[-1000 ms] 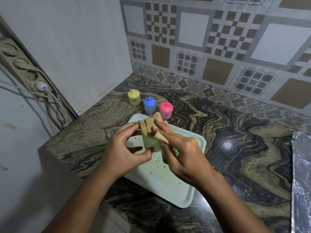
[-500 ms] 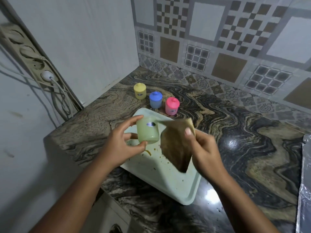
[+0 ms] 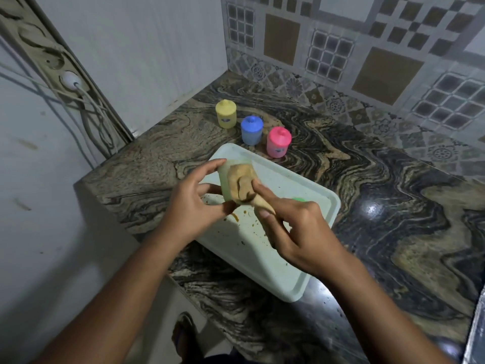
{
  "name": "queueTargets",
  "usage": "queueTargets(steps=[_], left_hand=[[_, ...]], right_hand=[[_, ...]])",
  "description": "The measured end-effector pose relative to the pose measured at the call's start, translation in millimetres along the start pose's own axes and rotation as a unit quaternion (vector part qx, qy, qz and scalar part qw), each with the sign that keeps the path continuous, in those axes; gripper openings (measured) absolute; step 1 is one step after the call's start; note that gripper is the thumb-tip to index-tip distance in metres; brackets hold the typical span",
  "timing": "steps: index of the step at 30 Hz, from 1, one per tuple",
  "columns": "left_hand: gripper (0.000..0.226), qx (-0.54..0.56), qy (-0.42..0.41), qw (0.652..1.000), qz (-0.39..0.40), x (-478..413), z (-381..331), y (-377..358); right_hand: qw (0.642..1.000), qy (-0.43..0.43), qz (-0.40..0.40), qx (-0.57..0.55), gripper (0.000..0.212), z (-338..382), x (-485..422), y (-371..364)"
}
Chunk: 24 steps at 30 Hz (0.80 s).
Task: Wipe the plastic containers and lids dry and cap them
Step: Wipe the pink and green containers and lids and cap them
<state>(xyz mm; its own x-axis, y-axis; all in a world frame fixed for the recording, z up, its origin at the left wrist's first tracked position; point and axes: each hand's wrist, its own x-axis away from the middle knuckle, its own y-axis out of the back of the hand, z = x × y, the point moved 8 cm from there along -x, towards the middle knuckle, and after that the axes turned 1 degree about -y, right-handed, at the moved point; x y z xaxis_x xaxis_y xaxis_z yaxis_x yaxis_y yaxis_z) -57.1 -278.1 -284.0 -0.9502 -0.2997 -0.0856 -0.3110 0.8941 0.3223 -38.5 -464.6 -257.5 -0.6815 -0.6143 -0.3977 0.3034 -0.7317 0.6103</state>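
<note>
My left hand [image 3: 195, 198] grips a pale green plastic container [image 3: 226, 179], tilted, above the tray. A brown cloth [image 3: 242, 185] is stuffed into the container's mouth, and my right hand [image 3: 294, 232] pinches the cloth and pushes it in. A green lid [image 3: 298, 199] lies on the pale green tray [image 3: 312, 274], mostly hidden behind my right hand. Three capped containers stand in a row behind the tray: yellow [image 3: 225, 113], blue [image 3: 251, 130] and pink [image 3: 278, 142].
The tray sits near the front edge of a marbled stone counter [image 3: 393, 219] and carries brown stains. A tiled wall runs along the back, a white panel at the left. A power strip [image 3: 49, 56] with cables hangs at far left. Something foil-like [image 3: 476, 324] is at the right edge.
The cloth, hanging loose from my right hand half a second ago, is now pushed into the green container's mouth. The container has tipped towards my right hand.
</note>
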Motion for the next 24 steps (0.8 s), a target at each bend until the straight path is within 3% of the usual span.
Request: queueTargets(steps=[2,6,9,11,14,18,24], left_hand=[[0.076,-0.019,-0.015,1.0,0.002,1.1,-1.9,1.6],[0.072,-0.003,-0.014,1.0,0.005,3.5,-2.1,4.7],[0.073,0.019,0.013,1.0,0.014,6.9,5.2,1.0],[0.072,0.017,0.018,1.0,0.016,9.5,8.1,-2.0],[0.077,-0.029,-0.016,0.999,0.036,12.8,2.7,-8.8],[0.081,-0.053,-0.079,0.995,0.035,12.6,-7.3,-15.4],[0.074,0.02,-0.07,0.997,-0.009,11.8,-9.0,-2.7]], right_hand=[[0.999,0.01,0.04,-0.003,0.028,-2.6,10.4,-0.4],[0.985,-0.114,0.094,-0.086,0.031,-26.5,29.7,-2.5],[0.96,-0.194,-0.02,-0.2,0.039,-37.9,24.2,16.7],[0.951,-0.205,-0.093,-0.211,0.044,-38.9,12.7,29.5],[0.965,-0.165,-0.115,-0.17,0.04,-26.7,-8.1,34.2],[0.992,-0.097,-0.049,-0.066,0.022,-7.2,-24.4,16.2],[0.998,-0.022,-0.032,-0.043,0.041,9.3,-10.8,6.3]])
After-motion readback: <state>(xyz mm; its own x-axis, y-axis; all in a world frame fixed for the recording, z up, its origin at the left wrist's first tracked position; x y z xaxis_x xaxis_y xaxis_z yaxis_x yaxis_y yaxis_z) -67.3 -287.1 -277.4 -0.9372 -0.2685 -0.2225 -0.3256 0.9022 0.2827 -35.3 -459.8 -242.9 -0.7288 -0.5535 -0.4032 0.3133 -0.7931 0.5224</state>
